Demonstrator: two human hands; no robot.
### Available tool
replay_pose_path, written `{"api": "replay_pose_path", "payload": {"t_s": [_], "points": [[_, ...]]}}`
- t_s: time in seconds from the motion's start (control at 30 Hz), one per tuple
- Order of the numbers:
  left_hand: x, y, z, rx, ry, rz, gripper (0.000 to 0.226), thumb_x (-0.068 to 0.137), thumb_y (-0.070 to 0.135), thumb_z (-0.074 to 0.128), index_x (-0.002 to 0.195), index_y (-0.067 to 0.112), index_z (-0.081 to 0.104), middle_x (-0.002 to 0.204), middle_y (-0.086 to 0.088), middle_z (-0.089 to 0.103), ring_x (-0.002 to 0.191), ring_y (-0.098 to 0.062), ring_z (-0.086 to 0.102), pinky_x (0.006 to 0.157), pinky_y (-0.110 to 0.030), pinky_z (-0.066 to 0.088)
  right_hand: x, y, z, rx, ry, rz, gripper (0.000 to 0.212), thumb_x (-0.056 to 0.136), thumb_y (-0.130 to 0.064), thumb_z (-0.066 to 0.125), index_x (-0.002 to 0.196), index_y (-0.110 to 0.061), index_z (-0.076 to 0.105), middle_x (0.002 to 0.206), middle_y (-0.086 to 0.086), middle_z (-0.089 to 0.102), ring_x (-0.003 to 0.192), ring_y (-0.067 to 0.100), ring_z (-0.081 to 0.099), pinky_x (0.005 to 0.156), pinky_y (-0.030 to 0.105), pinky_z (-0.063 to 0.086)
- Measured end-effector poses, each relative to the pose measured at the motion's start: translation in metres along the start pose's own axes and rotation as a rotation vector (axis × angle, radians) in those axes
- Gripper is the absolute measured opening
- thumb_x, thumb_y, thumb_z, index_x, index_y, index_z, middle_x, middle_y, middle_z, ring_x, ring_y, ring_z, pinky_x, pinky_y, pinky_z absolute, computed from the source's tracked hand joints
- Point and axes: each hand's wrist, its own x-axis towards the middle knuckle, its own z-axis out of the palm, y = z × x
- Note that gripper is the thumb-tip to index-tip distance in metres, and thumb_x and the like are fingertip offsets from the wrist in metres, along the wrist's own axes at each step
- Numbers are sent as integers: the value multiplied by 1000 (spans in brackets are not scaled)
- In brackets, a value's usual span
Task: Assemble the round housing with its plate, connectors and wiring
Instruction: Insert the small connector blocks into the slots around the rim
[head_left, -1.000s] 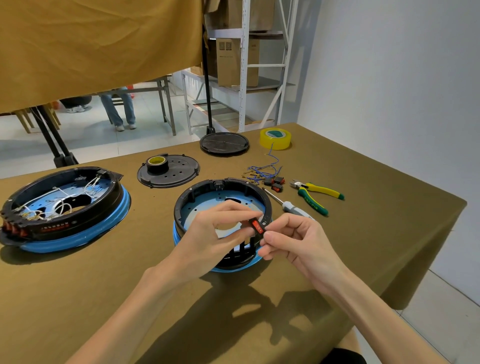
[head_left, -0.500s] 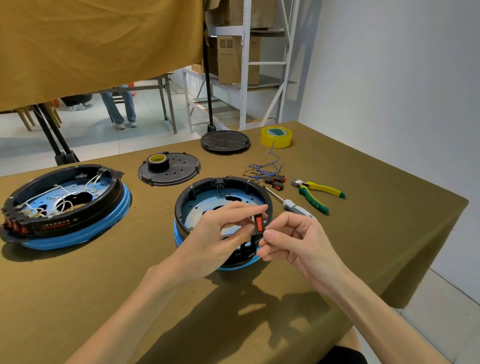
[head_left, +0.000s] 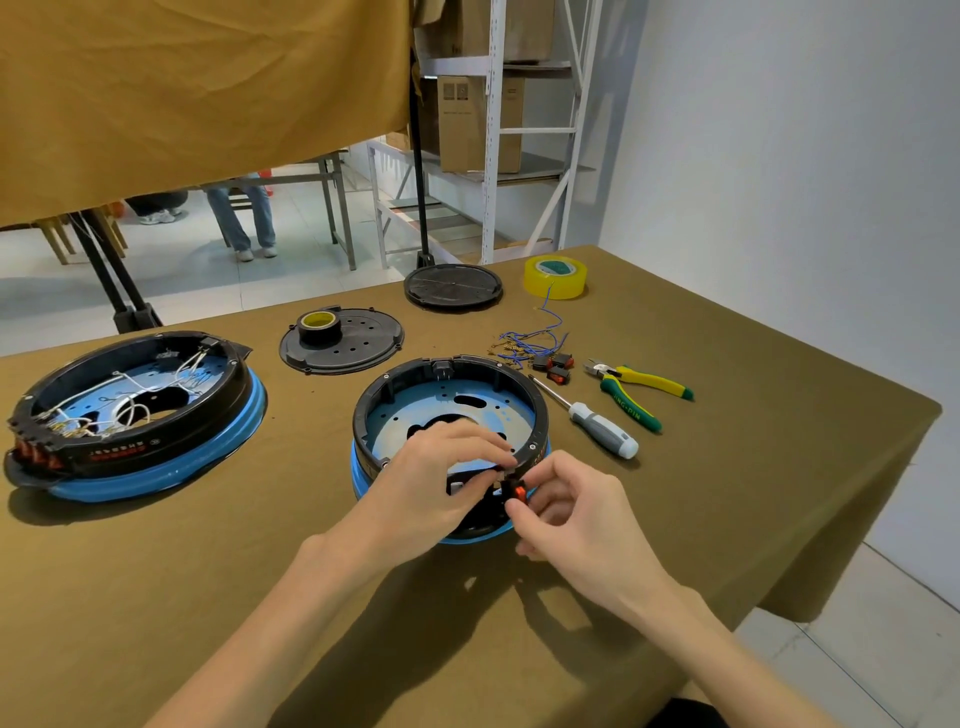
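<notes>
The right hand (head_left: 566, 512) pinches a red connector (head_left: 516, 491) against the near wall of the round housing (head_left: 449, 410). The left hand (head_left: 441, 483) grips that rim, fingers curled. The connector seems not fully seated; next it needs a straight push into its slot.

White wall (head_left: 779, 130), pale floor (head_left: 208, 280), metal shelving (head_left: 493, 130) holding seemingly cardboard boxes (head_left: 478, 124).

My forearms were bare to the elbow, no sleeves, watch or rings showing; my left hand (head_left: 441, 486) and right hand (head_left: 574, 512) wore no gloves.
</notes>
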Motion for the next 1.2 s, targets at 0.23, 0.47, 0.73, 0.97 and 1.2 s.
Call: {"api": "replay_pose_path", "payload": {"t_s": [0.23, 0.47, 0.73, 0.97, 1.2], "points": [[-2, 3, -4, 135, -59, -28, 34, 95, 37, 68, 129, 33, 67, 113, 22, 59, 105, -1, 57, 89, -26, 52, 0, 3, 10, -155, 24, -96, 16, 93, -23, 74, 97, -29, 60, 78, -7, 69, 70, 14, 71, 64, 34, 60], [0, 0, 2, 194, -112, -57, 48, 97, 27, 68, 144, 30, 59, 109, 18, 52, 101, -3, 54, 84, -20, 51, 3, 4, 13, -369, 93, -170, 13, 94, -30, 72, 96, -31, 59, 75, -16, 63, 75, 8, 64, 62, 21, 54], [8, 0, 11, 150, 72, -98, 39, 92, 19, 77, 130, 24, 71, 117, 10, 73, 105, 0, 63, 95, -17, 54, 19, 4, 4, -552, 120, -184, 3, 100, -32, 61, 103, -30, 60, 82, -18, 61, 77, 3, 60, 61, 17, 47], [21, -2, 15, 119, 112, -135, 33, 91, 25, 77, 124, 25, 74, 114, 12, 75, 94, 7, 60, 90, -10, 53, 35, 12, 10, -669, 206, -203, 13, 98, -36, 65, 98, -23, 66, 88, -10, 58, 73, 6, 54, 60, 13, 43], [37, -12, 15, 136, 61, -167, 36, 96, 36, 69, 132, 32, 69, 113, 17, 73, 80, 12, 56, 75, -1, 41, 50, 27, 14, -374, 285, -130, 14, 98, -26, 69, 110, -22, 75, 83, -13, 61, 80, 8, 59, 66, 25, 51]]}}
